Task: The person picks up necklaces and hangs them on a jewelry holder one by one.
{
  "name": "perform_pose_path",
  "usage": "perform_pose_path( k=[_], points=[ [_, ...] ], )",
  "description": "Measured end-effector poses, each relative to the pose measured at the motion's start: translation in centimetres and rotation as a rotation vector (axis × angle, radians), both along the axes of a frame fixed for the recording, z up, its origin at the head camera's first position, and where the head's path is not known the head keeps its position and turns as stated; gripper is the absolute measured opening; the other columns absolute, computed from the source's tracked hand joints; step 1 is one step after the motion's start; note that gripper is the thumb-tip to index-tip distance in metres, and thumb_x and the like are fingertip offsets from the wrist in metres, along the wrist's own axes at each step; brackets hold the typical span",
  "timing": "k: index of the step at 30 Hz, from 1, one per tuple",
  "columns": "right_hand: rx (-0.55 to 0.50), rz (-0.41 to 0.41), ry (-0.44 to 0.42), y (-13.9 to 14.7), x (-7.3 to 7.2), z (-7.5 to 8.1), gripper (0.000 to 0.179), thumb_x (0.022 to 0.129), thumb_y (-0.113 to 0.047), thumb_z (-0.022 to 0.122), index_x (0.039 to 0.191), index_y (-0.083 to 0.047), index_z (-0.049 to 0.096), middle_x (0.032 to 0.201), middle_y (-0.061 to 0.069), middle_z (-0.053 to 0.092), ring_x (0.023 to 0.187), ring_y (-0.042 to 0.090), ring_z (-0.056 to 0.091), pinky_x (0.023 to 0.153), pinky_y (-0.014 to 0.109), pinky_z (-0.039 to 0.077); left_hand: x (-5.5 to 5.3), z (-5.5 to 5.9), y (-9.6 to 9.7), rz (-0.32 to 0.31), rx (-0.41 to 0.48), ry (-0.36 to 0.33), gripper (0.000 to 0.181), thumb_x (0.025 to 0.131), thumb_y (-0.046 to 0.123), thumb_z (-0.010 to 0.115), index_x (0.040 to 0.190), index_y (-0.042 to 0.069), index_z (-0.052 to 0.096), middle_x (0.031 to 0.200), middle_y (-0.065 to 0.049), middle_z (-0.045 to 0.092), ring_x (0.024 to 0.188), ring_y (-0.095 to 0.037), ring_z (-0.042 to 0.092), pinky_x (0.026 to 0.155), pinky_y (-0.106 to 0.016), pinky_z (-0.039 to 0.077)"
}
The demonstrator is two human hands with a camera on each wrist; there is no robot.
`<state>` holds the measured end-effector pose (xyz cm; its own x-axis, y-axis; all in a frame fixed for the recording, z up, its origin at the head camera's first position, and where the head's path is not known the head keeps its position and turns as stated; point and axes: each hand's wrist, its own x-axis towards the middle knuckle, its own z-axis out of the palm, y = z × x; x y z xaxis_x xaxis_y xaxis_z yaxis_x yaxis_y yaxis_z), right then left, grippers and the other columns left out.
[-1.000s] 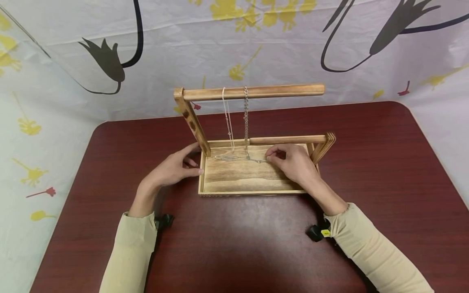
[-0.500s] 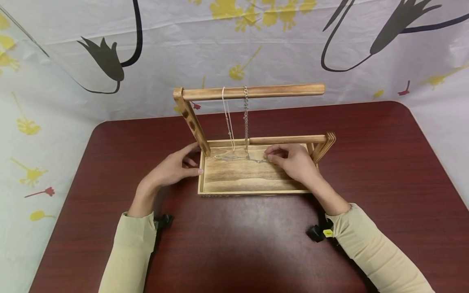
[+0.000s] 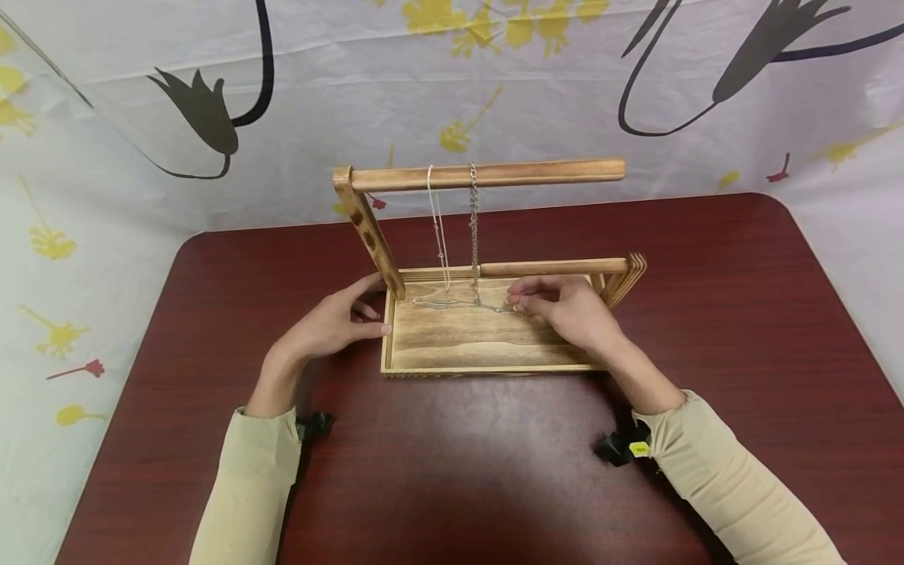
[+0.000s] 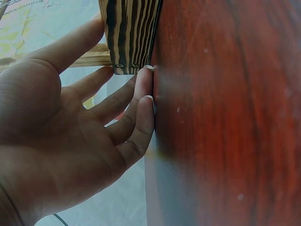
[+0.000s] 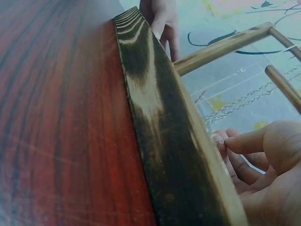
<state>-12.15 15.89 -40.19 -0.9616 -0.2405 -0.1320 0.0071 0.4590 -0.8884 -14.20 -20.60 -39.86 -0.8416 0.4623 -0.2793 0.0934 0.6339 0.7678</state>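
Observation:
A wooden jewelry stand with a tray base (image 3: 459,357) sits on the table. My left hand (image 3: 328,323) rests at the tray's left end, its thumb on the side wall and the index finger near the upright post (image 3: 370,235); in the left wrist view its fingers are extended. Over the tray, my right hand (image 3: 575,310) pinches the end of a thin silver necklace (image 3: 452,303), which trails leftward across the tray floor. A small clasp-like end (image 5: 219,141) shows between thumb and index finger in the right wrist view.
From the upper bar (image 3: 544,170) hang a thin pale necklace (image 3: 435,216) and a thicker silver chain (image 3: 474,227), reaching down to the tray. A lower bar (image 3: 558,267) runs along the tray's back from a right-hand bracket (image 3: 625,275). Behind the table hangs a patterned cloth (image 3: 551,94).
My right hand shifts its fingertips slightly and its forearm moves a little to the right, still pinching the necklace end. My left hand and the stand stay in place.

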Motion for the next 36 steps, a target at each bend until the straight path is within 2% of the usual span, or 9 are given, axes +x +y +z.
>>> perform_pose_path(
  k=[4, 10, 15, 19, 26, 31, 33, 36],
  points=[
    [-0.016, -0.005, -0.003, 0.1, 0.1, 0.4, 0.018, 0.098, -0.023, 0.065, 0.110, -0.013, 0.074, 0.104, 0.003, 0.074, 0.094, 0.023, 0.068, 0.075, 0.028, 0.053, -0.1, 0.0, 0.1, 0.003, -0.003, -0.001, 0.083, 0.091, 0.022, 0.075, 0.158, 0.022, 0.027, 0.152, -0.005, 0.040, 0.108, -0.024, 0.059, 0.087, -0.040, 0.052],
    [-0.228, -0.005, -0.062, -0.1, 0.3, 0.9, 0.022, 0.098, -0.012, 0.063, 0.114, 0.002, 0.069, 0.111, 0.020, 0.069, 0.095, 0.023, 0.069, 0.086, 0.035, 0.056, -0.1, 0.1, 0.0, 0.001, 0.000, 0.004, 0.083, 0.091, 0.023, 0.075, 0.158, 0.021, 0.027, 0.152, -0.006, 0.041, 0.108, -0.025, 0.060, 0.087, -0.040, 0.052],
    [-0.337, -0.002, -0.108, -0.1, 0.5, 1.0, 0.023, 0.098, -0.008, 0.063, 0.116, 0.006, 0.066, 0.114, 0.028, 0.064, 0.087, 0.024, 0.070, 0.082, 0.041, 0.058, -0.2, 0.1, 0.0, -0.008, 0.000, 0.013, 0.083, 0.091, 0.022, 0.075, 0.159, 0.020, 0.027, 0.152, -0.007, 0.041, 0.107, -0.025, 0.060, 0.087, -0.039, 0.052],
    [-0.353, 0.008, -0.115, 0.0, 0.7, 1.2, 0.022, 0.098, -0.008, 0.062, 0.116, 0.005, 0.066, 0.116, 0.028, 0.063, 0.090, 0.029, 0.068, 0.079, 0.042, 0.058, -0.1, 0.1, 0.0, -0.003, -0.008, 0.002, 0.084, 0.091, 0.023, 0.075, 0.159, 0.021, 0.026, 0.150, -0.007, 0.042, 0.104, -0.023, 0.061, 0.085, -0.038, 0.052],
    [-0.365, 0.035, -0.135, 0.1, 1.0, 1.4, 0.023, 0.099, -0.007, 0.060, 0.118, 0.004, 0.066, 0.120, 0.028, 0.063, 0.103, 0.036, 0.065, 0.084, 0.040, 0.057, 0.0, 0.1, 0.0, -0.004, -0.004, -0.002, 0.084, 0.091, 0.023, 0.075, 0.159, 0.019, 0.025, 0.151, -0.009, 0.041, 0.102, -0.024, 0.062, 0.085, -0.039, 0.051],
    [-0.318, 0.043, -0.125, 0.3, 1.2, 1.7, 0.025, 0.096, -0.014, 0.067, 0.117, -0.001, 0.069, 0.113, 0.018, 0.070, 0.099, 0.036, 0.068, 0.085, 0.042, 0.057, 0.0, -0.1, -0.1, -0.003, -0.002, -0.002, 0.084, 0.091, 0.023, 0.075, 0.159, 0.018, 0.026, 0.152, -0.010, 0.042, 0.102, -0.024, 0.062, 0.085, -0.040, 0.051],
    [-0.337, 0.041, -0.144, 0.4, 1.4, 1.9, 0.028, 0.094, -0.016, 0.071, 0.117, -0.001, 0.068, 0.111, 0.014, 0.072, 0.100, 0.035, 0.068, 0.085, 0.041, 0.057, 0.0, -0.1, -0.1, -0.002, -0.001, -0.004, 0.084, 0.091, 0.023, 0.075, 0.159, 0.019, 0.026, 0.152, -0.009, 0.041, 0.102, -0.024, 0.062, 0.085, -0.040, 0.051],
    [-0.436, 0.038, -0.199, 0.4, 1.7, 2.2, 0.030, 0.092, -0.011, 0.072, 0.119, 0.002, 0.067, 0.113, 0.015, 0.071, 0.105, 0.031, 0.068, 0.085, 0.039, 0.056, -0.1, -0.1, -0.1, -0.002, 0.006, -0.006, 0.084, 0.091, 0.023, 0.075, 0.159, 0.019, 0.025, 0.152, -0.009, 0.041, 0.102, -0.024, 0.062, 0.085, -0.039, 0.051]
  ],
)
